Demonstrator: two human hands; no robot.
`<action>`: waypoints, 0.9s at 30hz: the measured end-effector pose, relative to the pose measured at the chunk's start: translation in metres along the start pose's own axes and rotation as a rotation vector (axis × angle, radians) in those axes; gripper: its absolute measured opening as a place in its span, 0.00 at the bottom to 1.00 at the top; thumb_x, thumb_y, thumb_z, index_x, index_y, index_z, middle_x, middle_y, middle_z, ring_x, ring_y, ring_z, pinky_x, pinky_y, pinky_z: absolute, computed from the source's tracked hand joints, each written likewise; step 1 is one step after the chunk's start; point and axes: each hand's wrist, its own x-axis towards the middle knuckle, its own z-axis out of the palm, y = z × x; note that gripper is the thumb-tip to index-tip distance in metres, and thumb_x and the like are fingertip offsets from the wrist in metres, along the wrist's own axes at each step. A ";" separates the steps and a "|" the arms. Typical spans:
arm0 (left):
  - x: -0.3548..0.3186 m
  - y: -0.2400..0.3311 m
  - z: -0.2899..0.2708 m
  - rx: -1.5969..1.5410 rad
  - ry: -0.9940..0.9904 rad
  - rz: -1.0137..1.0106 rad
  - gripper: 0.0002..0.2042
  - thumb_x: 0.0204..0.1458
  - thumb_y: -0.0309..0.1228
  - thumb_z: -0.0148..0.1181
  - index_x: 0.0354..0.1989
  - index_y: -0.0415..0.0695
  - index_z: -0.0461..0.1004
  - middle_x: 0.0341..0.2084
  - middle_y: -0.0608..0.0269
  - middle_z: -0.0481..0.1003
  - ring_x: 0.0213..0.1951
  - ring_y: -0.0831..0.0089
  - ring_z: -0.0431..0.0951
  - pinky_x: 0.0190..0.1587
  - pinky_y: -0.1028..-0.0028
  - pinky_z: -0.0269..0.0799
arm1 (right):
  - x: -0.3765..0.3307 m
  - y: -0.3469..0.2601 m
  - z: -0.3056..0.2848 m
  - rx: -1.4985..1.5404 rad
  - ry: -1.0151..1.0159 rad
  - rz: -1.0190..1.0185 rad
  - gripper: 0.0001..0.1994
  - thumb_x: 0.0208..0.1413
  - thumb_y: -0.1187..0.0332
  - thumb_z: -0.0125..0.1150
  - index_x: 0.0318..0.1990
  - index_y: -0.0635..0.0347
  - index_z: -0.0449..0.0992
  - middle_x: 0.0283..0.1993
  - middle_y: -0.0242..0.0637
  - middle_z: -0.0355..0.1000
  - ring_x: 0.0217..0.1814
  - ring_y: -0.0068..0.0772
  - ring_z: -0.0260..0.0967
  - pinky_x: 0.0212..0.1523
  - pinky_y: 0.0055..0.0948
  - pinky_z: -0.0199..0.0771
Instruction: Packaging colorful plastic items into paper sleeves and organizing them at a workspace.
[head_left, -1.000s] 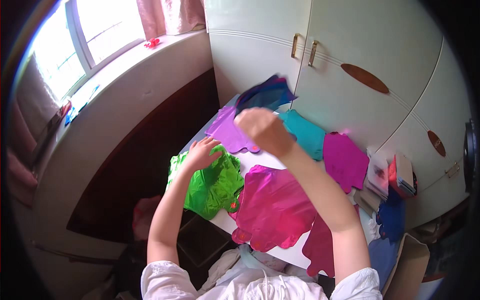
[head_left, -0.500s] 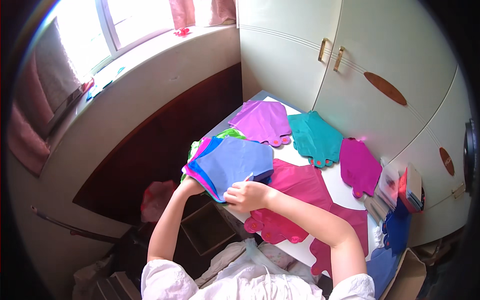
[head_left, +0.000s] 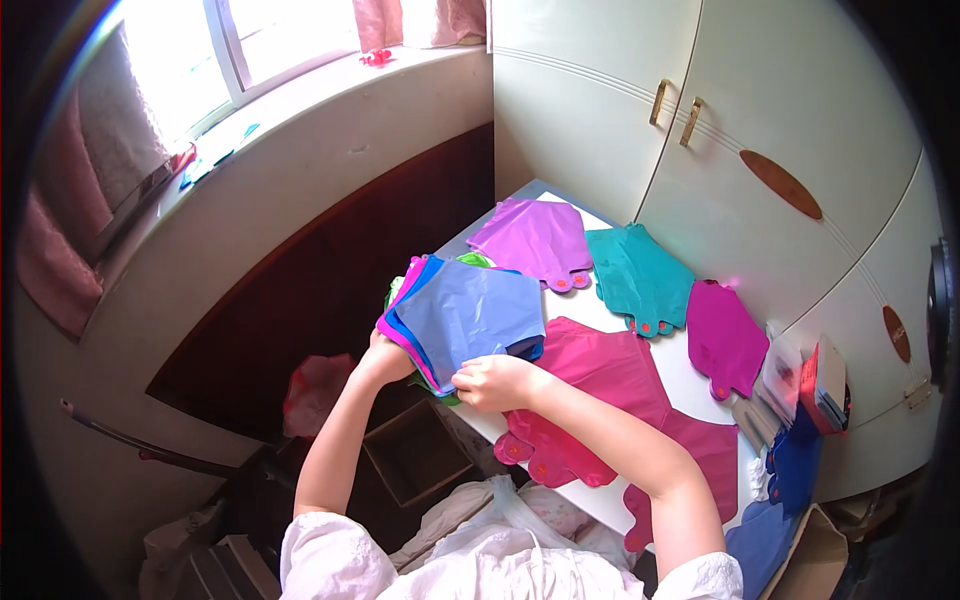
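At the white table's [head_left: 690, 385] near-left corner, a blue bag stack [head_left: 465, 318] lies between both hands; right hand [head_left: 492, 381] pinches its lower edge; left hand [head_left: 385, 356] grips underneath its left side.

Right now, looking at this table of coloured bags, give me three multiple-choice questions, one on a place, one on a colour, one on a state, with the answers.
1. Where does the teal bag lie?
A. Between the purple bag and the magenta bag
B. On the floor
C. On the window sill

2. What colour is the top bag of the stack in the hands?
A. Yellow
B. Blue
C. Black

3. How are the cabinet doors behind the table?
A. Wide open
B. Taken off
C. Shut

Answers: 1 A, it lies flat on the table between those two. 2 B, blue faces up between the left hand and the right hand. 3 C, both doors sit flush, handles side by side.
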 end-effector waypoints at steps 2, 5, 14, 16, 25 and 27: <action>0.000 0.003 -0.001 -0.059 0.003 -0.068 0.24 0.39 0.32 0.63 0.48 0.41 0.68 0.43 0.50 0.71 0.47 0.57 0.71 0.51 0.67 0.64 | -0.003 -0.002 0.003 0.015 0.030 0.046 0.03 0.37 0.68 0.53 0.18 0.54 0.71 0.24 0.26 0.64 0.30 0.23 0.69 0.38 0.23 0.70; -0.002 0.005 -0.001 -0.209 0.014 -0.106 0.22 0.39 0.31 0.62 0.46 0.41 0.69 0.42 0.50 0.71 0.46 0.56 0.71 0.50 0.65 0.65 | -0.002 -0.001 -0.003 0.134 -0.010 0.188 0.04 0.40 0.67 0.54 0.19 0.53 0.73 0.24 0.28 0.67 0.27 0.27 0.71 0.29 0.25 0.71; -0.057 0.041 -0.017 0.153 0.346 -0.074 0.04 0.43 0.28 0.58 0.26 0.42 0.72 0.25 0.59 0.72 0.33 0.64 0.72 0.39 0.66 0.64 | -0.006 0.004 -0.003 0.718 0.125 0.725 0.05 0.41 0.68 0.59 0.26 0.56 0.77 0.28 0.36 0.73 0.31 0.38 0.72 0.33 0.32 0.72; -0.073 0.056 -0.020 0.010 0.311 -0.003 0.03 0.43 0.25 0.58 0.27 0.43 0.72 0.25 0.61 0.73 0.32 0.65 0.73 0.39 0.67 0.64 | -0.006 0.005 -0.003 0.793 0.121 0.794 0.06 0.40 0.68 0.60 0.28 0.57 0.78 0.29 0.38 0.74 0.32 0.39 0.72 0.35 0.32 0.72; -0.073 0.063 -0.001 0.012 0.155 0.037 0.07 0.46 0.26 0.55 0.35 0.42 0.73 0.31 0.61 0.72 0.38 0.63 0.70 0.40 0.67 0.62 | -0.002 0.011 -0.006 0.925 0.098 0.913 0.09 0.38 0.68 0.66 0.29 0.61 0.78 0.28 0.40 0.75 0.30 0.33 0.73 0.33 0.26 0.71; -0.070 0.062 -0.004 0.080 0.152 0.025 0.07 0.46 0.28 0.56 0.34 0.43 0.73 0.32 0.62 0.71 0.37 0.64 0.69 0.38 0.67 0.61 | -0.002 0.012 -0.006 0.999 0.064 0.967 0.09 0.38 0.65 0.66 0.28 0.60 0.78 0.28 0.40 0.74 0.31 0.36 0.73 0.34 0.28 0.70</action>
